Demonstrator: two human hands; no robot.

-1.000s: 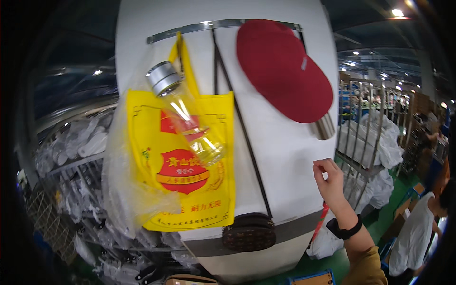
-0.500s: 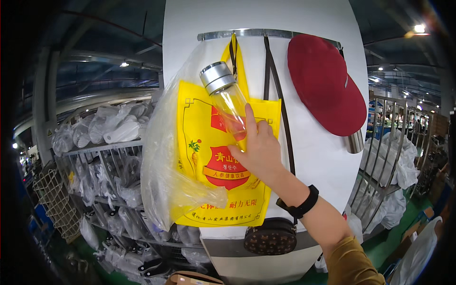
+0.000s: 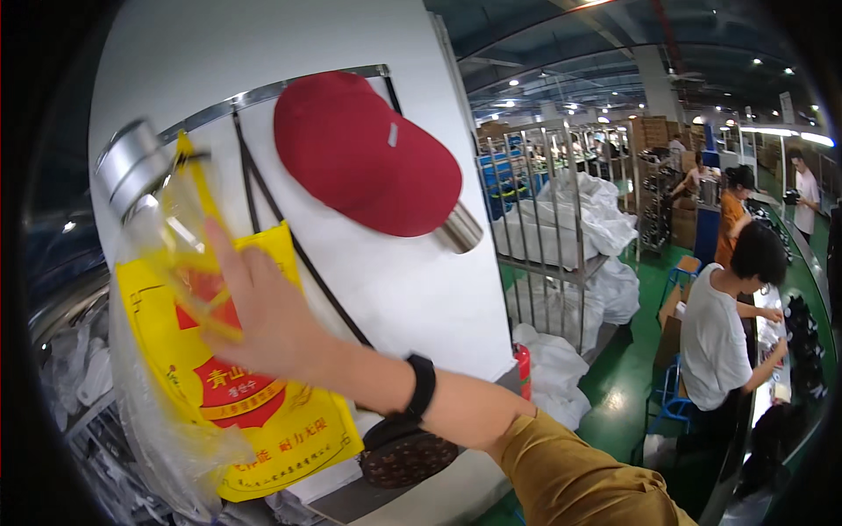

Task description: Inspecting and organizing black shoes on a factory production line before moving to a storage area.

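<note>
My right hand (image 3: pixel 267 320), somewhat blurred by motion, is closed around the lower part of a clear bottle (image 3: pixel 132 167) with a silver lid. The bottle leans with its lid up and to the left, in front of a yellow bag (image 3: pixel 285 430) with red printing. That bag hangs by its handle from a metal hook rail (image 3: pixel 272 90) on a white panel. Thin clear plastic (image 3: pixel 167 443) covers the bag's left side. My left hand is out of view.
A dark red cap (image 3: pixel 360 158) hangs over a steel flask (image 3: pixel 460 230), right of a dark patterned purse (image 3: pixel 408 458). A metal rack cart (image 3: pixel 574 202) holds white plastic bags. Beyond it, a person in a white shirt (image 3: pixel 715 333) works at a line.
The view has swung right, bringing the workshop aisle and co-workers into sight. The panel, bag and cap now appear farther left. My right hand stays at the bottle.
</note>
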